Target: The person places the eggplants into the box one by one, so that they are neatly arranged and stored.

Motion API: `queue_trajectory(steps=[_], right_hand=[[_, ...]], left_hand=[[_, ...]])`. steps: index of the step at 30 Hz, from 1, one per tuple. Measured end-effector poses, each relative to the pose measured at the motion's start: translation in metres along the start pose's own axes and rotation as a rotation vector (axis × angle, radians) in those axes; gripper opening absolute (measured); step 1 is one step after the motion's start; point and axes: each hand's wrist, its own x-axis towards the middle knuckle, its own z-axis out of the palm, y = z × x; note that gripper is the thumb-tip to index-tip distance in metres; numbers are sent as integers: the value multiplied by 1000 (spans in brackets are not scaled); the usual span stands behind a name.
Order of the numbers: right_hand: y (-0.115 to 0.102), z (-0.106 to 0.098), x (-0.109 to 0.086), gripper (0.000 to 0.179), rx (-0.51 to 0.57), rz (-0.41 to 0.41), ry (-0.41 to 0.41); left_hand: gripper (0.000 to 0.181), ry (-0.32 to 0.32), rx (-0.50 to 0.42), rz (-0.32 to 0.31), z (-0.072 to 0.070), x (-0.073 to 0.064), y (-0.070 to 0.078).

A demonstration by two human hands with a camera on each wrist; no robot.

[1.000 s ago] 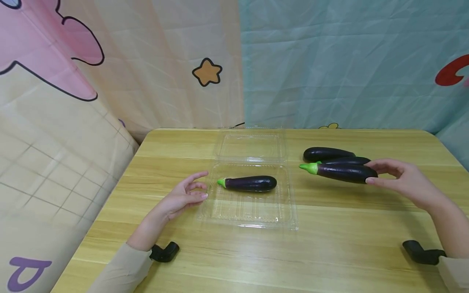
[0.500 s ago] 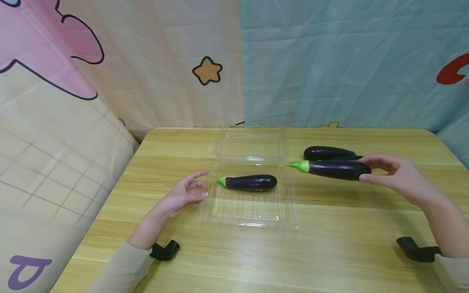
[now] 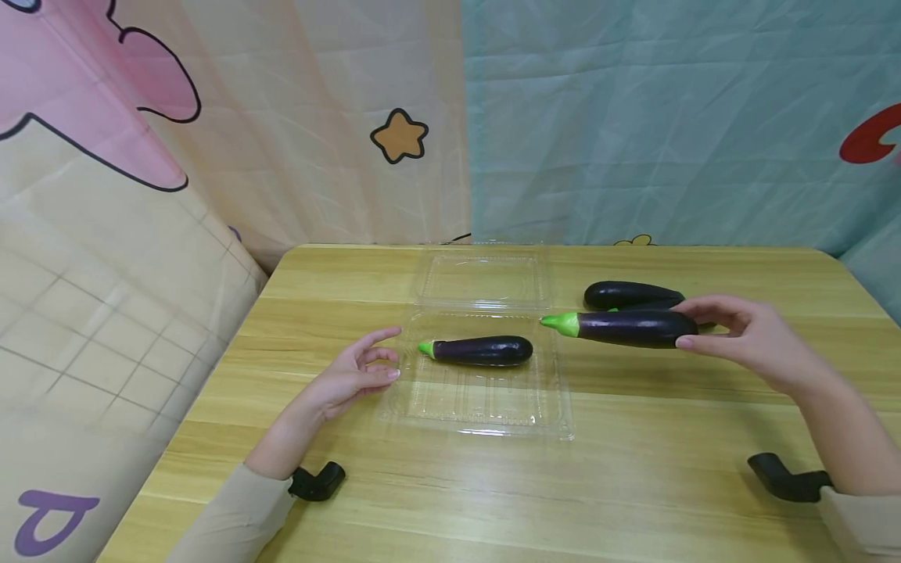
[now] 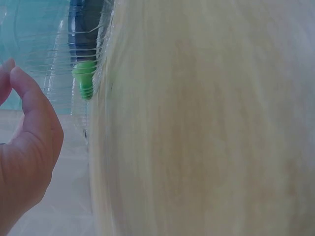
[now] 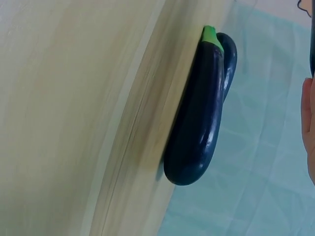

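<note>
My right hand (image 3: 756, 340) pinches the rounded end of a dark purple eggplant (image 3: 626, 328) between thumb and fingers. It is held above the table, its green stem pointing left over the right rim of a clear plastic clamshell box (image 3: 486, 430). Inside the box lies another eggplant (image 3: 482, 351), its green stem (image 4: 84, 77) to the left. Beside the box's left edge is my left hand (image 3: 352, 379), fingers relaxed and apart; whether they touch the plastic I cannot tell. Two more eggplants lie at the back right; the right wrist view shows the nearer one (image 5: 197, 113) partly covering the farther (image 5: 230, 59).
The box's clear lid (image 3: 486, 281) lies folded back toward the rear edge of the wooden table (image 3: 633, 485). Behind the table hangs a printed curtain (image 3: 633, 117). Each wrist carries a black mount, the left one (image 3: 318, 482) low over the tabletop.
My right hand has carried its eggplant leftward, bringing the stem to the box's right rim. The left hand and the eggplant in the box have stayed put.
</note>
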Motion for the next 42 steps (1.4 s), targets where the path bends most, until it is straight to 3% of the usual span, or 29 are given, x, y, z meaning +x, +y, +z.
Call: queue_trajectory(steps=[14,21,42], right_hand=[[-8,13,5,36,99,-84,-57],[-18,22,4,37,93,-115,-90],[-37,46,9,34,200,-129,-197]], left_hand=[[72,-6,-9,1,-1,0,0],[73,-9,-3,4,-1,0,0],[74,-6,3,5,-1,0,0]])
